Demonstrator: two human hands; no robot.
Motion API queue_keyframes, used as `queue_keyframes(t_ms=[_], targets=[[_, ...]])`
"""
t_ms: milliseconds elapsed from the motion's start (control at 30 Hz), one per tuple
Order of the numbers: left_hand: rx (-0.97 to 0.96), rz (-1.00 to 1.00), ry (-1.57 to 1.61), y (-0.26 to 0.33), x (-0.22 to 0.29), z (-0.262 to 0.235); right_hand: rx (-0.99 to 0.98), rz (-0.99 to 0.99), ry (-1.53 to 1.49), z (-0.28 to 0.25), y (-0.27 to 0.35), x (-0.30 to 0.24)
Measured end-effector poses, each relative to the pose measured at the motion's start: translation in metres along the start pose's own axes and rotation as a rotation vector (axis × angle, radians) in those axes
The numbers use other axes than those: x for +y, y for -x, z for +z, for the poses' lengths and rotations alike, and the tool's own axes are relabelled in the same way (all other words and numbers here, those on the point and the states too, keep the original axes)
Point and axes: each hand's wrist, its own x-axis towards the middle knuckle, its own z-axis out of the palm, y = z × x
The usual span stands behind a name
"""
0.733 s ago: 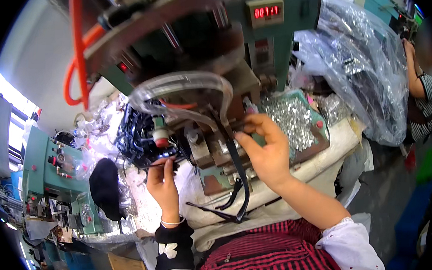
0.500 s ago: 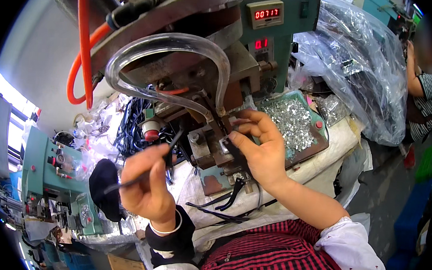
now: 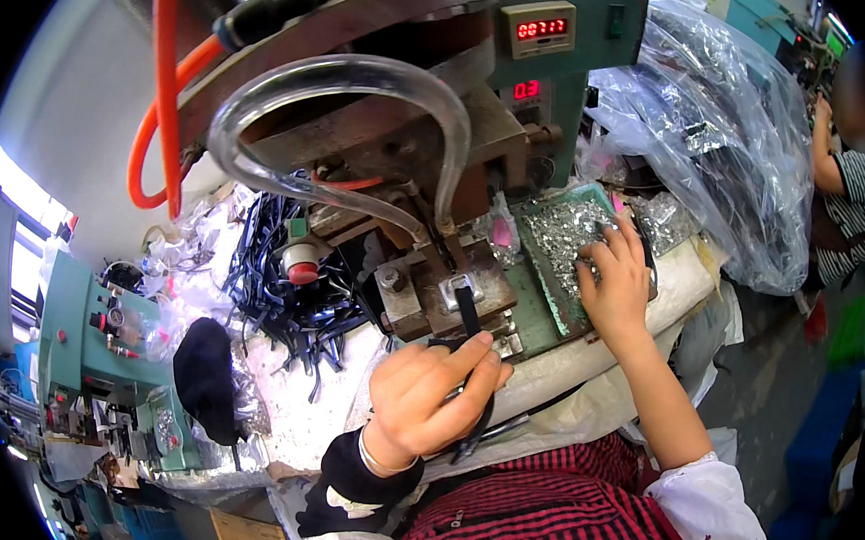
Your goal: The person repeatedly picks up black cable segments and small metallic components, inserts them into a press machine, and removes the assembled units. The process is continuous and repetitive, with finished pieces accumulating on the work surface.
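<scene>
A black strap (image 3: 468, 313) runs from the metal die (image 3: 487, 284) of the press back to my left hand (image 3: 434, 396). The fingers of that hand are closed on the strap just in front of the die, and its far end rests at a small shiny metal piece (image 3: 459, 290). My right hand (image 3: 617, 283) is over the right side of the green tray (image 3: 542, 283), with its fingers apart and bent down among many small silvery metal pieces (image 3: 565, 234). Whether a fingertip holds one of them is hidden.
A clear looped tube (image 3: 366, 70) hangs before the press. At its left are a red push button (image 3: 302, 271) and a heap of black straps (image 3: 284, 310). Clear plastic sheeting (image 3: 712, 139) lies behind the tray. A person in stripes (image 3: 854, 189) works far right.
My right hand has moved from the die to the tray on the right. My left hand has come right and nearer the die, now gripping the strap there.
</scene>
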Motion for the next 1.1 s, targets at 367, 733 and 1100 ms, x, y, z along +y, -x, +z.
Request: queue_keyframes(t_ms=[367, 733, 1100], targets=[[0.014, -0.032, -0.006, 0.014, -0.006, 0.011, 0.124, -0.029, -0.215, 0.006, -0.016, 0.006], [0.049, -0.732, -0.266, 0.054, -0.013, -0.081, 0.177, 0.13, -0.338, 0.003, -0.007, 0.006], [-0.338, -0.7, -0.609, 0.188, -0.104, -0.04, 0.189, 0.144, -0.384, -0.01, 0.004, 0.002]])
